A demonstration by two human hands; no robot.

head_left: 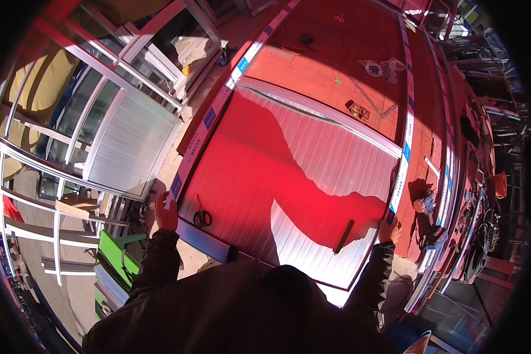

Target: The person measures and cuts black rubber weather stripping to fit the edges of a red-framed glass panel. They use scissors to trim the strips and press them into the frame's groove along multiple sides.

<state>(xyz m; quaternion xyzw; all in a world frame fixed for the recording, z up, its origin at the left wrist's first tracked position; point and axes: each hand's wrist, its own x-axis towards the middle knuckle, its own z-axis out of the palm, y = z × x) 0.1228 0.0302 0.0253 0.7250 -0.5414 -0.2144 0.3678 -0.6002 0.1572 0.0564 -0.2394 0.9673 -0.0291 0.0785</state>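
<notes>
A long metal frame (pixel 209 120), its side rails partly wrapped in blue and white film, lies on a red work surface. Its near part is filled by a ribbed pale panel (pixel 330 154), crossed by my shadow and red light. With fingers closed, my left hand (pixel 166 215) holds the left rail by the near corner. On the opposite side my right hand (pixel 389 229) grips the right rail, its fingertips partly hidden. Black-handled scissors (pixel 203 218) rest on the panel near my left hand. A short dark bar (pixel 344 236) lies on it toward my right hand.
Metal lattice frames (pixel 71 141) and a ribbed panel (pixel 133 138) stand on the left, above a green stand (pixel 117 259). A power tool (pixel 425 206) sits beyond the right rail. Small brass-coloured parts (pixel 357 111) and plastic bags (pixel 383 69) lie farther up the red surface.
</notes>
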